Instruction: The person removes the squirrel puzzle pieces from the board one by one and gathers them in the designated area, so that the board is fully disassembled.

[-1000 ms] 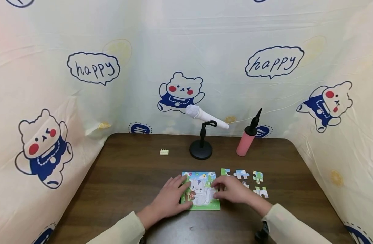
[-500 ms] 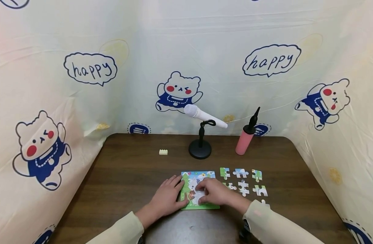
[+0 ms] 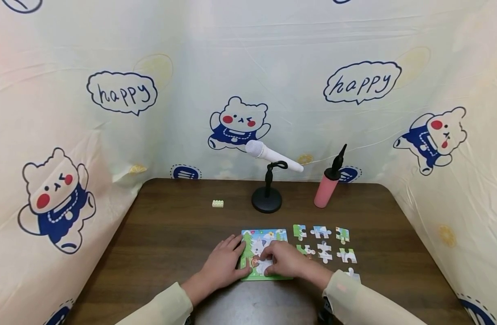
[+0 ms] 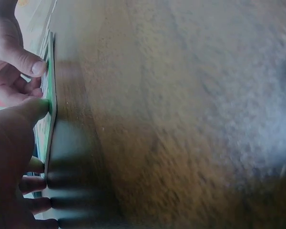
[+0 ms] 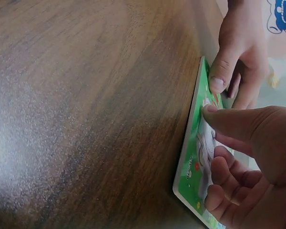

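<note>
A square picture puzzle board (image 3: 288, 274) with a green border and a pale animal lies flat on the table. My left hand (image 3: 223, 262) rests along its left side with fingers spread and thumb on the lower left edge. In the left wrist view the left thumb (image 4: 37, 108) touches the green border. Over the middle of the board, my right hand (image 3: 286, 259) pinches a puzzle piece between curled thumb and fingers, the piece mostly hidden by them. Close to the board, the right thumb (image 5: 233, 121) and the bent fingers show in the right wrist view.
Several loose jigsaw pieces (image 3: 324, 252) lie in rows right of the board, some partly behind the right forearm. Farther back are a white microphone (image 3: 272, 155) on a black stand (image 3: 267, 199), a pink pump (image 3: 326, 192) and a small cream toy brick (image 3: 217, 204).
My right hand has moved left from the board's right side to its middle, uncovering some loose pieces, and has stayed there over the last half second. My left hand has kept its place.
</note>
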`<act>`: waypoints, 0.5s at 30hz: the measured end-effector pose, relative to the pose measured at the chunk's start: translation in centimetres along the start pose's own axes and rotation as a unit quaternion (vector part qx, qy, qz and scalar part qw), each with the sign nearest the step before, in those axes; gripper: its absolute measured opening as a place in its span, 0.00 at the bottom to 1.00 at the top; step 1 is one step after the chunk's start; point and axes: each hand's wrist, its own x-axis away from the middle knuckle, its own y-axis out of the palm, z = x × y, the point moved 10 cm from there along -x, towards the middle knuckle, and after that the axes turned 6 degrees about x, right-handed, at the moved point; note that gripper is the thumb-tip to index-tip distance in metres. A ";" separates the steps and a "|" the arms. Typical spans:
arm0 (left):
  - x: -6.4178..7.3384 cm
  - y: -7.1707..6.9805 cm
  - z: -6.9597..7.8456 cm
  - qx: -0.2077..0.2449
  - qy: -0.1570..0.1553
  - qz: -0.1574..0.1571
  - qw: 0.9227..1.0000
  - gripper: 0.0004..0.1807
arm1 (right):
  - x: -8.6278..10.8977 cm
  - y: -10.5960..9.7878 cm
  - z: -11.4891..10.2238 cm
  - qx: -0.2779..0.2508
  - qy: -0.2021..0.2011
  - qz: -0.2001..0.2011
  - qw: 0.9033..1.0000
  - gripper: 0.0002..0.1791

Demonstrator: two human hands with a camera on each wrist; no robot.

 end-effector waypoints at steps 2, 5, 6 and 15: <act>0.0 0.1 -0.1 0.000 -0.003 -0.003 1.000 0.38 | -0.1 0.0 0.0 0.002 -0.002 0.002 1.000 0.16; 0.1 0.0 0.0 0.001 -0.004 -0.003 1.000 0.37 | -0.2 0.0 0.0 0.000 0.001 0.007 1.000 0.16; 0.1 0.0 0.0 0.001 -0.004 -0.003 1.000 0.37 | -0.2 -0.1 0.0 -0.001 0.003 0.009 1.000 0.16; 0.0 -0.1 0.2 0.002 -0.005 -0.008 1.000 0.38 | -0.2 -0.5 0.4 -0.024 0.024 0.013 0.999 0.11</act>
